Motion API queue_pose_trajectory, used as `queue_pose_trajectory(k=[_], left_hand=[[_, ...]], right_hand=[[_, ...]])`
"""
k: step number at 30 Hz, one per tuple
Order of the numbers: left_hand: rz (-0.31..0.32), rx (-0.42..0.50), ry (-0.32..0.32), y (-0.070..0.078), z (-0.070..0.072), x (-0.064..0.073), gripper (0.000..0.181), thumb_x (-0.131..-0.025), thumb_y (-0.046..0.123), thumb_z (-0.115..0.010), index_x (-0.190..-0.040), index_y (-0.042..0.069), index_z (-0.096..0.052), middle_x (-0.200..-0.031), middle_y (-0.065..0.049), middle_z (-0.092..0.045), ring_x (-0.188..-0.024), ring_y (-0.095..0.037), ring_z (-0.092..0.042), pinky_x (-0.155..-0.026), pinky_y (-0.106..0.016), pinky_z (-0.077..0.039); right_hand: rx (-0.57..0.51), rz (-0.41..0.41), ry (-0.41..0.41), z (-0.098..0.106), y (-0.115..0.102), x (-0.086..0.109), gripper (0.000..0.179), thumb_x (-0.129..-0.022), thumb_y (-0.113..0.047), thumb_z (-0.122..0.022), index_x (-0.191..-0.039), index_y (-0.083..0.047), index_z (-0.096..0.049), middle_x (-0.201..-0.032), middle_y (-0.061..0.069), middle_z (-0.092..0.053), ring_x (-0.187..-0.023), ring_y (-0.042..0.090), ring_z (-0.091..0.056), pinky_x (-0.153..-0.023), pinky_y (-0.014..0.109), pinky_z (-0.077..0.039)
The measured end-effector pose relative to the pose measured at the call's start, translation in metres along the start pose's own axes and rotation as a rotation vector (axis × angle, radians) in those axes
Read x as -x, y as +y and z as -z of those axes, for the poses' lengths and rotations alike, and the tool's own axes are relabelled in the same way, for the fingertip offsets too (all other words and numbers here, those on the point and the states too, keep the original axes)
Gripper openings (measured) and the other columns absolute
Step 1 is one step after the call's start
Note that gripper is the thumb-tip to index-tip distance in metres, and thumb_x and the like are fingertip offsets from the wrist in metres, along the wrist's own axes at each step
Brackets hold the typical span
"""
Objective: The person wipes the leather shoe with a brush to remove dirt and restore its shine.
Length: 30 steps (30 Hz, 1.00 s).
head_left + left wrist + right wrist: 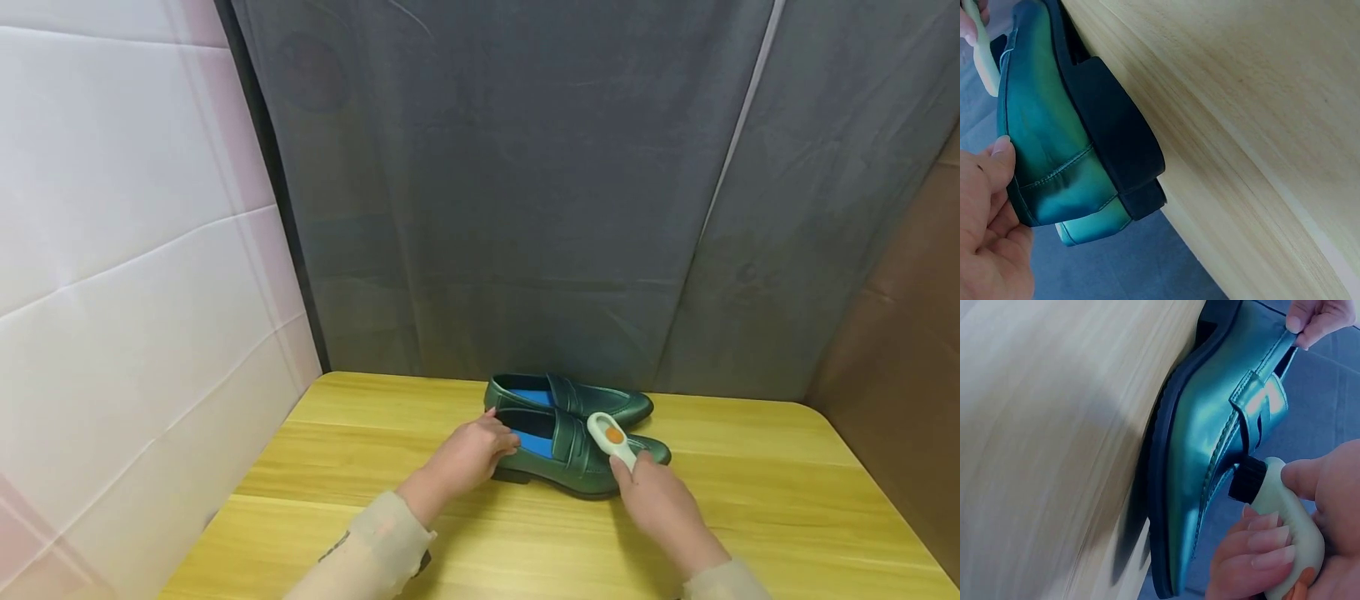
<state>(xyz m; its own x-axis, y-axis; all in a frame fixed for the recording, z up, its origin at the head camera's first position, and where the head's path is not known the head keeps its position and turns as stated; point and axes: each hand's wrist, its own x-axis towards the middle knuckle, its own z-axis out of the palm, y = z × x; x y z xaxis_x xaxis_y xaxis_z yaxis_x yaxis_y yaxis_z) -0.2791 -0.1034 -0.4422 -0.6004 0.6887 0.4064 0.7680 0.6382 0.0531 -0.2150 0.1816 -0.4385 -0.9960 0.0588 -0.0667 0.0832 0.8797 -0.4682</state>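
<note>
A pair of dark green metallic loafers stands side by side on the table, toes to the right in the head view. At the back edge of the near loafer [536,468], my left hand [468,457] pinches the heel collar between thumb and fingers, clearer in the left wrist view at the loafer's heel [1060,156]. My right hand [663,504] grips a pale green shoe brush [611,437] with an orange spot on it. In the right wrist view, its black bristle head [1249,479] lies against the vamp just before the strap. Blue insoles [532,443] show inside both shoes.
The far loafer [600,400] stands right behind the near one, by the back edge of the wooden table [360,467]. A grey curtain [487,208] hangs behind, a white panel [135,250] rises at left and a brown one [900,358] at right.
</note>
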Motion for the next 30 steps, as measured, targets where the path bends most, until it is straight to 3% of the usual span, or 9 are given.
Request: queue_pose_trajectory(k=[9, 17, 26, 30], left_hand=[[-0.008, -0.011, 0.02, 0.0, 0.002, 0.0, 0.011, -0.091, 0.003, -0.072, -0.093, 0.014, -0.075, -0.075, 0.006, -0.065, -0.075, -0.007, -0.06, -0.114, -0.045, -0.044], [0.014, 0.016, -0.011, 0.0, 0.001, -0.001, 0.014, -0.092, 0.005, -0.072, -0.102, 0.012, -0.078, -0.081, 0.004, -0.07, -0.079, -0.008, -0.063, -0.114, -0.047, -0.042], [0.001, -0.002, 0.003, -0.002, -0.001, 0.0, 0.011, -0.092, 0.005, -0.073, -0.098, 0.013, -0.077, -0.081, 0.005, -0.07, -0.079, -0.009, -0.064, -0.113, -0.047, -0.043], [0.001, -0.003, 0.0, -0.002, -0.003, 0.0, 0.012, -0.092, 0.005, -0.072, -0.098, 0.013, -0.077, -0.08, 0.005, -0.068, -0.079, -0.008, -0.063, -0.114, -0.046, -0.043]], right_hand=[[0.011, 0.032, 0.015, 0.001, -0.015, 0.004, 0.065, -0.106, -0.049, -0.04, -0.122, 0.013, -0.051, -0.082, 0.013, -0.062, -0.07, 0.024, -0.058, -0.06, 0.042, -0.048], [0.003, 0.068, 0.019, -0.001, -0.033, 0.001, 0.062, -0.107, -0.047, -0.041, -0.121, 0.012, -0.052, -0.079, 0.01, -0.058, -0.067, 0.024, -0.056, -0.059, 0.039, -0.046], [0.002, 0.103, 0.007, -0.002, -0.045, -0.008, 0.059, -0.108, -0.045, -0.042, -0.118, 0.012, -0.052, -0.077, 0.01, -0.058, -0.066, 0.024, -0.056, -0.059, 0.039, -0.046], [0.035, 0.098, 0.006, -0.002, -0.045, -0.01, 0.065, -0.108, -0.047, -0.04, -0.125, 0.015, -0.05, -0.084, 0.014, -0.063, -0.071, 0.025, -0.061, -0.062, 0.043, -0.049]])
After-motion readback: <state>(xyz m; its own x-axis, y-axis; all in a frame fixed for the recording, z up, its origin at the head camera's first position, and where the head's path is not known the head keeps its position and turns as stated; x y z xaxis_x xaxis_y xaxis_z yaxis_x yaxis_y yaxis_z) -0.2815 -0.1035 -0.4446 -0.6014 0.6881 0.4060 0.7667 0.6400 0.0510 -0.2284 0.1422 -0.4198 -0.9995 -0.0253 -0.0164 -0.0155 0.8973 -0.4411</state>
